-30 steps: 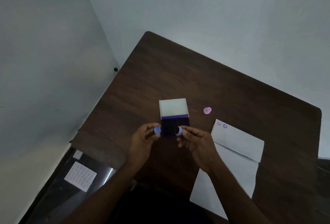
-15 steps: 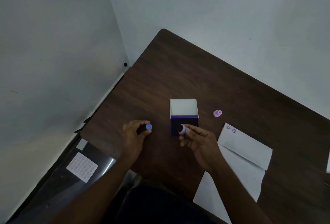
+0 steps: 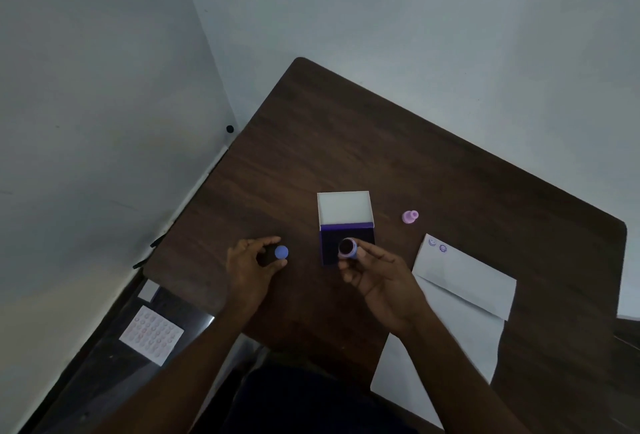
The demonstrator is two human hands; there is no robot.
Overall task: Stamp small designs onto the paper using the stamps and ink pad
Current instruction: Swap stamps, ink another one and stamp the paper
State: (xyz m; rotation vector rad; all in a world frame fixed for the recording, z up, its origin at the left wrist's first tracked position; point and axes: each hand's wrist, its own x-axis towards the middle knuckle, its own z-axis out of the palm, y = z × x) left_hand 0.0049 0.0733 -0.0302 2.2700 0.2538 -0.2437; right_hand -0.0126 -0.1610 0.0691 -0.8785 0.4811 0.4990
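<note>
An open ink pad [image 3: 330, 248] with a dark purple pad and a raised white lid sits mid-table. My right hand [image 3: 379, 276] holds a small blue round stamp [image 3: 347, 247] just over the pad's near right part, its dark inked face turned up toward me. My left hand [image 3: 251, 265] is to the left of the pad, pinching the stamp's blue cap [image 3: 281, 252] low over the table. A white folded paper [image 3: 460, 277] lies to the right with two purple stamped circles [image 3: 437, 245] at its far corner. A pink stamp [image 3: 410, 216] stands behind the paper.
The dark wooden table [image 3: 346, 142] stands in a corner of white walls. On the floor at the left lies a printed sheet [image 3: 151, 334]. Another white sheet's edge [image 3: 628, 317] shows at the far right.
My hands have separated: the left hand carried the blue cap away to the left of the pad, while the right hand kept the stamp over the pad. The view shifted slightly.
</note>
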